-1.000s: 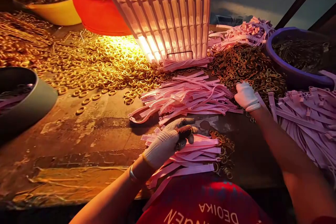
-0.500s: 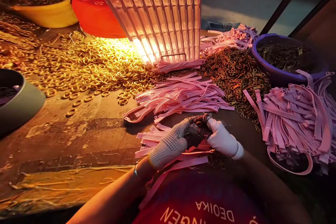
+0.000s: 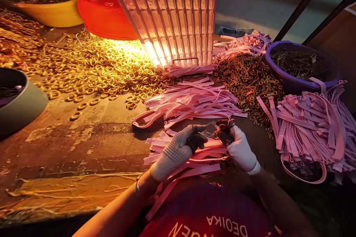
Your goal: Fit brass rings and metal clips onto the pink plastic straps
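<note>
My left hand (image 3: 178, 150) wears a dotted knit glove and rests curled over a small stack of pink plastic strips (image 3: 191, 159) near the table's front edge. Its dark fingertips are pinched together on one of those strips. My right hand (image 3: 236, 144), in a white glove, is closed just beside it, holding small dark metal clips (image 3: 223, 127) at its fingertips. The two hands are a short gap apart. A larger loose heap of pink strips (image 3: 191, 102) lies just beyond them.
Gold rings (image 3: 97, 70) cover the table's left and middle. A pile of dark metal clips (image 3: 247, 77) lies right of centre, beside a purple bowl (image 3: 294, 77). More pink strips (image 3: 311, 126) lie at right. A ribbed rack (image 3: 172, 14), red tub, yellow bowl and grey bowl (image 3: 19, 103) stand around.
My right hand reached into the dark clip pile, came back to meet my left hand over the strips, and now has drawn slightly apart from it with clips in its fingers.
</note>
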A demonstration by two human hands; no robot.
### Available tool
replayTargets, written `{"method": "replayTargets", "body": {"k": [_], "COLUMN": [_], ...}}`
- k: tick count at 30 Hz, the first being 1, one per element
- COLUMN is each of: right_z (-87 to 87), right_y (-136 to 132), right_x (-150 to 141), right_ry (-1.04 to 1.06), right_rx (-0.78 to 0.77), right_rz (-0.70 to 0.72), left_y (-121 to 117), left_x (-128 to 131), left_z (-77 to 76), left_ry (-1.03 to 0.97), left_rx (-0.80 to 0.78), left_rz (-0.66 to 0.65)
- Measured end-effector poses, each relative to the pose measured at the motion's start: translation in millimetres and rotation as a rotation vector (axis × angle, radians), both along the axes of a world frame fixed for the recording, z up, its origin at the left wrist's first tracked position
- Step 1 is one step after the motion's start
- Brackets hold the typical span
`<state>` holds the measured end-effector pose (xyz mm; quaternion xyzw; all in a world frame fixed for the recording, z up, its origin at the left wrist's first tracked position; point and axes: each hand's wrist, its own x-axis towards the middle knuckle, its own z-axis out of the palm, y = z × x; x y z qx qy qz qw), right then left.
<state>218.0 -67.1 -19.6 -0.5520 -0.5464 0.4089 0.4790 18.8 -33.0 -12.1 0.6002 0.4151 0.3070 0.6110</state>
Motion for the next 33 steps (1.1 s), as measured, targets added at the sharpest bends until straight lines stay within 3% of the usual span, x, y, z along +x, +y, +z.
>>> {"method": "replayTargets", "body": {"k": [2,4,6,9,11,13,16,19,21,24,26,29,33], "right_z": [-4.6,-6.3,-4.4,6.5,17.5,28.1,36.4,34.5,31.6,30.1,29.4,22.8,8.7], "right_y": [-1,-4,-5,-3,2,6,10,20,41,101,153,222,269], "right_x": [-4,-9,-13,-16,-16,-17,-19,-19,-13,1,10,15,7], "right_ry": [0.028,-0.016,-0.168,-0.627,-0.993,-1.254,-1.348,-1.21,-1.053,-0.926,-0.974,-1.13,-1.173], "right_rx": [0.001,0.029,0.088,0.196,0.181,0.099,0.037,0.014,0.036,0.095,0.073,-0.104,-0.165], "right_rz": [-0.01,0.023,0.066,0.151,0.244,0.368,0.475,0.39,0.321,0.199,0.124,0.129,0.196], "left_y": [-1,-3,-5,0,6,11,14,16,19,29,34,36,36], "left_x": [-1,2,6,11,10,8,4,4,5,1,-4,-13,-23], "left_z": [-0.6,-1.8,-5.2,-13.3,-17.0,-16.3,-7.6,2.2,5.7,7.3,7.6,5.8,-3.8], "left_ry": [-0.078,-0.099,-0.078,-0.008,0.065,0.13,0.106,-0.082,-0.254,-0.419,-0.407,-0.305,-0.259], "left_rx": [-0.203,-0.252,-0.17,0.076,0.229,0.286,0.156,-0.116,-0.263,-0.355,-0.361,-0.381,-0.469], "left_rz": [-0.096,-0.112,-0.07,-0.024,0.019,0.052,0.021,0.043,0.116,0.195,0.186,0.114,0.15]}}
